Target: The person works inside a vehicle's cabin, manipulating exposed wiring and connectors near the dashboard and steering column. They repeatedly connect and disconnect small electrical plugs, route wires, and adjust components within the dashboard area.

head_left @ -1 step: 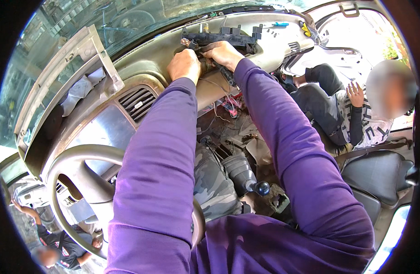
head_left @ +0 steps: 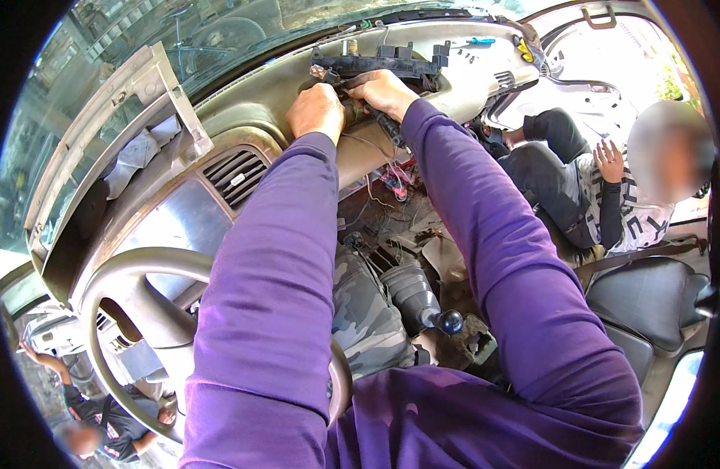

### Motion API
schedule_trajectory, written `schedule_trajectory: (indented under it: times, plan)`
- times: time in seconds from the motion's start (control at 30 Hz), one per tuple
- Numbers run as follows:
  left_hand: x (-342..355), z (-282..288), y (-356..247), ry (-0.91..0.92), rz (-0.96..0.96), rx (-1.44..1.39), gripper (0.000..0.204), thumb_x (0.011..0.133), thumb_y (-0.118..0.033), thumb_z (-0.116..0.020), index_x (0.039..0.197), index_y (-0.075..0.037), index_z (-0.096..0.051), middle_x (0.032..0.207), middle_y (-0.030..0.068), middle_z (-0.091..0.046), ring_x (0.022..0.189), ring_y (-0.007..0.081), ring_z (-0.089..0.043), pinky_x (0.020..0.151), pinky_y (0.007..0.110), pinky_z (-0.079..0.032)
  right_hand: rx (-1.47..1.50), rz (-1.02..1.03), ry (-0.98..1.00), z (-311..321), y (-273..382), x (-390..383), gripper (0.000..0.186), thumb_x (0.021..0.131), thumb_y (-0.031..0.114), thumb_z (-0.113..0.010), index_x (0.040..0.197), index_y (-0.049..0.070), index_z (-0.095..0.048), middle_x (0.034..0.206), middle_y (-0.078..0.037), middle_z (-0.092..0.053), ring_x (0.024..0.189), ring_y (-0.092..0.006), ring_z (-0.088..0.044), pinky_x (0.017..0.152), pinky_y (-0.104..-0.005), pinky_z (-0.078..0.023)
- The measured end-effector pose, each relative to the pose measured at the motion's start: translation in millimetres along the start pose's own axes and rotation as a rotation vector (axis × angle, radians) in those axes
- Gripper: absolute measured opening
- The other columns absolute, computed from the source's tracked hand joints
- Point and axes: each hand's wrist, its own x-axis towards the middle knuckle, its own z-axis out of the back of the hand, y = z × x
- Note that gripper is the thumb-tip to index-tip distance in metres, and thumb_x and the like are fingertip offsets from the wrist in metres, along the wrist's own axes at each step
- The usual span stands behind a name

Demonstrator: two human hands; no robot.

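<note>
Both my arms reach forward to the top of the stripped dashboard (head_left: 250,102). My left hand (head_left: 316,111) is closed, its fingertips hidden behind its back, beside a connector with copper-coloured ends (head_left: 321,73). My right hand (head_left: 383,94) has its fingers curled around part of a black wiring harness (head_left: 388,129), which hangs down below the palm. Just beyond the hands, a long black relay and fuse holder (head_left: 375,66) lies on the dash, with black relays (head_left: 403,52) along its far side. What lies between the two hands is mostly covered by them.
A blue screwdriver (head_left: 480,41), small screws and a yellow-handled tool (head_left: 522,49) lie on the dash's right. A loose trim panel (head_left: 102,148) stands at left above the steering wheel (head_left: 102,289). Below are loose wires and a gear lever (head_left: 449,321). One person (head_left: 610,187) sits at right; another (head_left: 109,422) is lower left.
</note>
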Motion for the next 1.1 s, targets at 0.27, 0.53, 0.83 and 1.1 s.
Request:
schedule_trajectory:
  times: [0.27,0.53,0.83,1.1]
  plan:
    - [7.3,6.2,-11.9,0.049,0.046,0.075,0.023,0.089,-0.019,-0.062,0.103,-0.009,-0.078,0.108,0.0182,-0.075,0.104,0.0338,-0.072,0.088,0.044,-0.057,-0.083,0.043,0.021,3.9,8.3,1.6,0.019,0.088,0.003,-0.064,0.103,-0.007,-0.071,0.08,-0.011,-0.07,0.063,-0.0151,-0.06,0.058,-0.0308,-0.048]
    - [8.8,4.2,-8.7,0.04,0.094,0.003,0.024,0.089,-0.021,-0.063,0.103,-0.008,-0.078,0.109,0.0193,-0.074,0.106,0.0343,-0.072,0.09,0.044,-0.056,-0.003,0.043,0.011,2.2,1.5,8.2,0.013,0.086,0.007,-0.063,0.081,0.0,-0.072,0.069,-0.008,-0.067,0.061,-0.016,-0.059,0.058,-0.0326,-0.046]
    - [-0.1,11.7,-13.4,0.008,0.074,-0.021,0.025,0.088,-0.022,-0.064,0.102,-0.007,-0.079,0.106,0.0206,-0.074,0.104,0.034,-0.072,0.089,0.043,-0.057,-0.062,0.048,0.027,2.8,6.9,1.8,0.013,0.088,0.009,-0.064,0.086,0.0,-0.073,0.072,-0.008,-0.068,0.061,-0.0161,-0.059,0.058,-0.0333,-0.047]
    - [3.8,9.2,-16.7,0.02,0.099,-0.035,0.026,0.085,-0.023,-0.066,0.103,-0.008,-0.079,0.109,0.02,-0.074,0.105,0.0351,-0.071,0.088,0.044,-0.057,0.002,0.028,-0.023,4.0,2.1,4.4,0.012,0.085,0.006,-0.064,0.081,-0.002,-0.073,0.07,-0.008,-0.068,0.061,-0.0168,-0.06,0.059,-0.0327,-0.047]
